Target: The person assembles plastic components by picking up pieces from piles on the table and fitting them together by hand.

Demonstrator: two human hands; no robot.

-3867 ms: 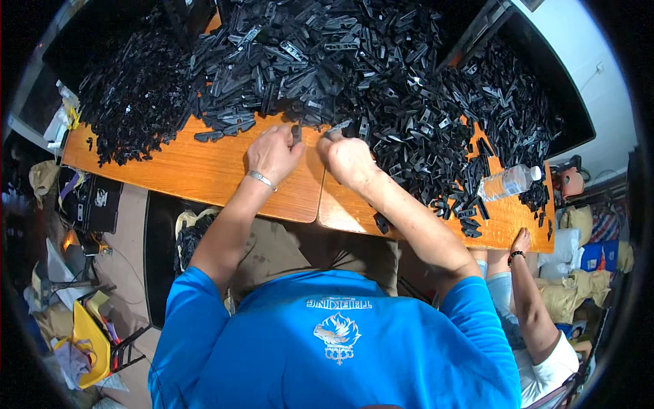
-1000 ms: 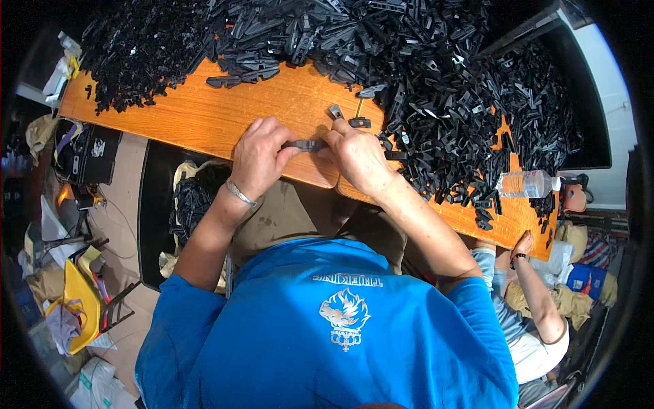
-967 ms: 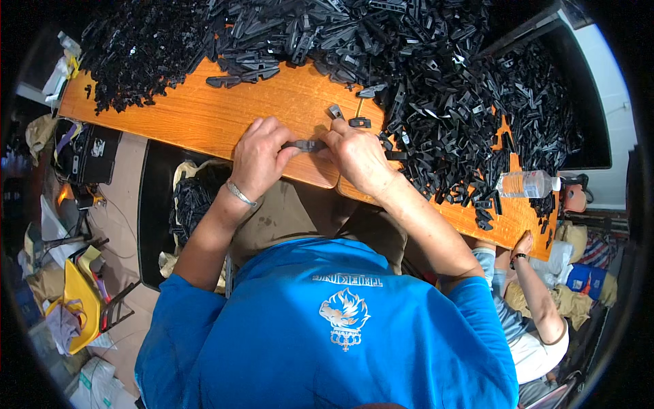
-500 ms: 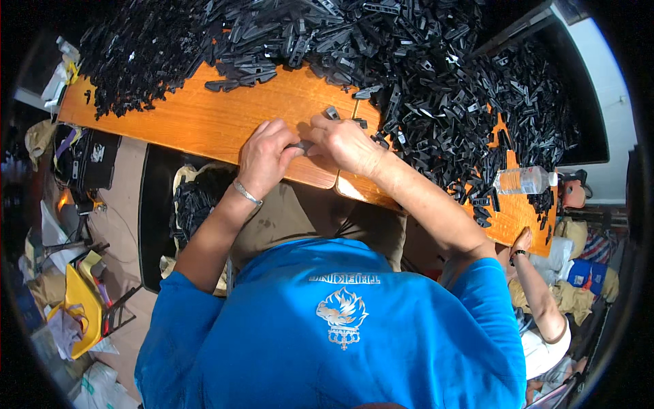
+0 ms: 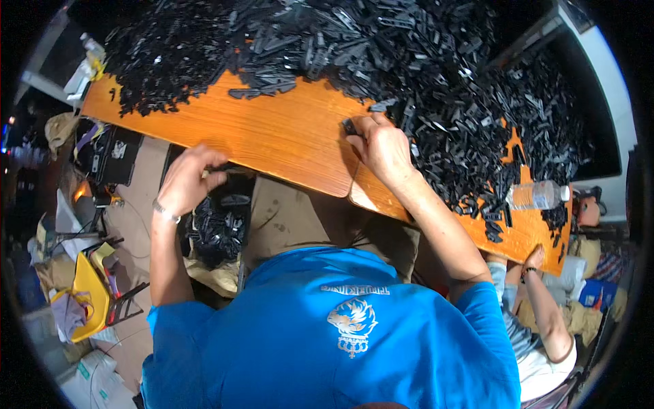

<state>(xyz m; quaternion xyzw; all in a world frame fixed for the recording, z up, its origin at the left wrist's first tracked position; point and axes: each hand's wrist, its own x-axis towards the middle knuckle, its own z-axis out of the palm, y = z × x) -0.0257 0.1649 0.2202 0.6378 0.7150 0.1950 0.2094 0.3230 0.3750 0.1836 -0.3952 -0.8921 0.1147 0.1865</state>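
One head-worn fisheye view looks steeply down from above the person's own blue-shirted back and shoulders; it faces forward over the orange tabletop (image 5: pixel 286 133), which bends toward the dark round rim; the forearms enter from below, close to the lens; floor clutter fills the left edge, another seated person the lower right.

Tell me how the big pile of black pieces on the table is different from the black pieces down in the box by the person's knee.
The pile on the table is huge and spreads loosely across the orange table. The pieces in the box are far fewer and sit bunched below the table edge. The right hand touches the table pile's edge; the left hand hovers over the box. Both are small black parts.
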